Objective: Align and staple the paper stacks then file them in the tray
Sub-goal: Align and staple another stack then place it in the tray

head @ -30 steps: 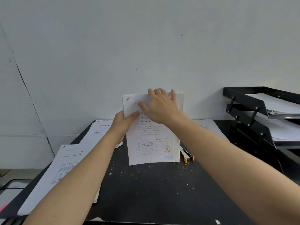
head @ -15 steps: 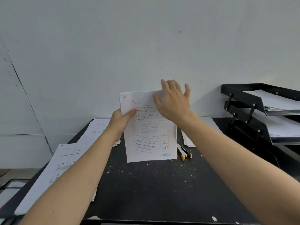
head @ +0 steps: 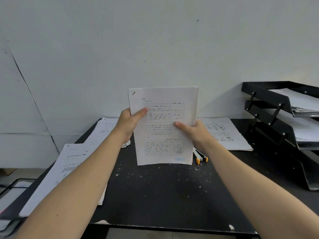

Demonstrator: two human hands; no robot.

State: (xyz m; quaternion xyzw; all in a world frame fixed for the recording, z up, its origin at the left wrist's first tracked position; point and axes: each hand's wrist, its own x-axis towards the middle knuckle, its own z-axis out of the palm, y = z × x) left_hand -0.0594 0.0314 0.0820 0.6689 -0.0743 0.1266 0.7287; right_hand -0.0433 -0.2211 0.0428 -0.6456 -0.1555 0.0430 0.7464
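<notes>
Both forearms are bare, no sleeves showing. The left hand (head: 128,124) and right hand (head: 194,131) wear no gloves, rings or watch.

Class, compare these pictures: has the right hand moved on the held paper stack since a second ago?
Yes. The right hand has come down from the top edge of the paper stack to grip its right edge.

wall (head: 155,40): plain white (dark crack at left) | desk (head: 155,195): black, white-flecked | light: dim, even
</notes>
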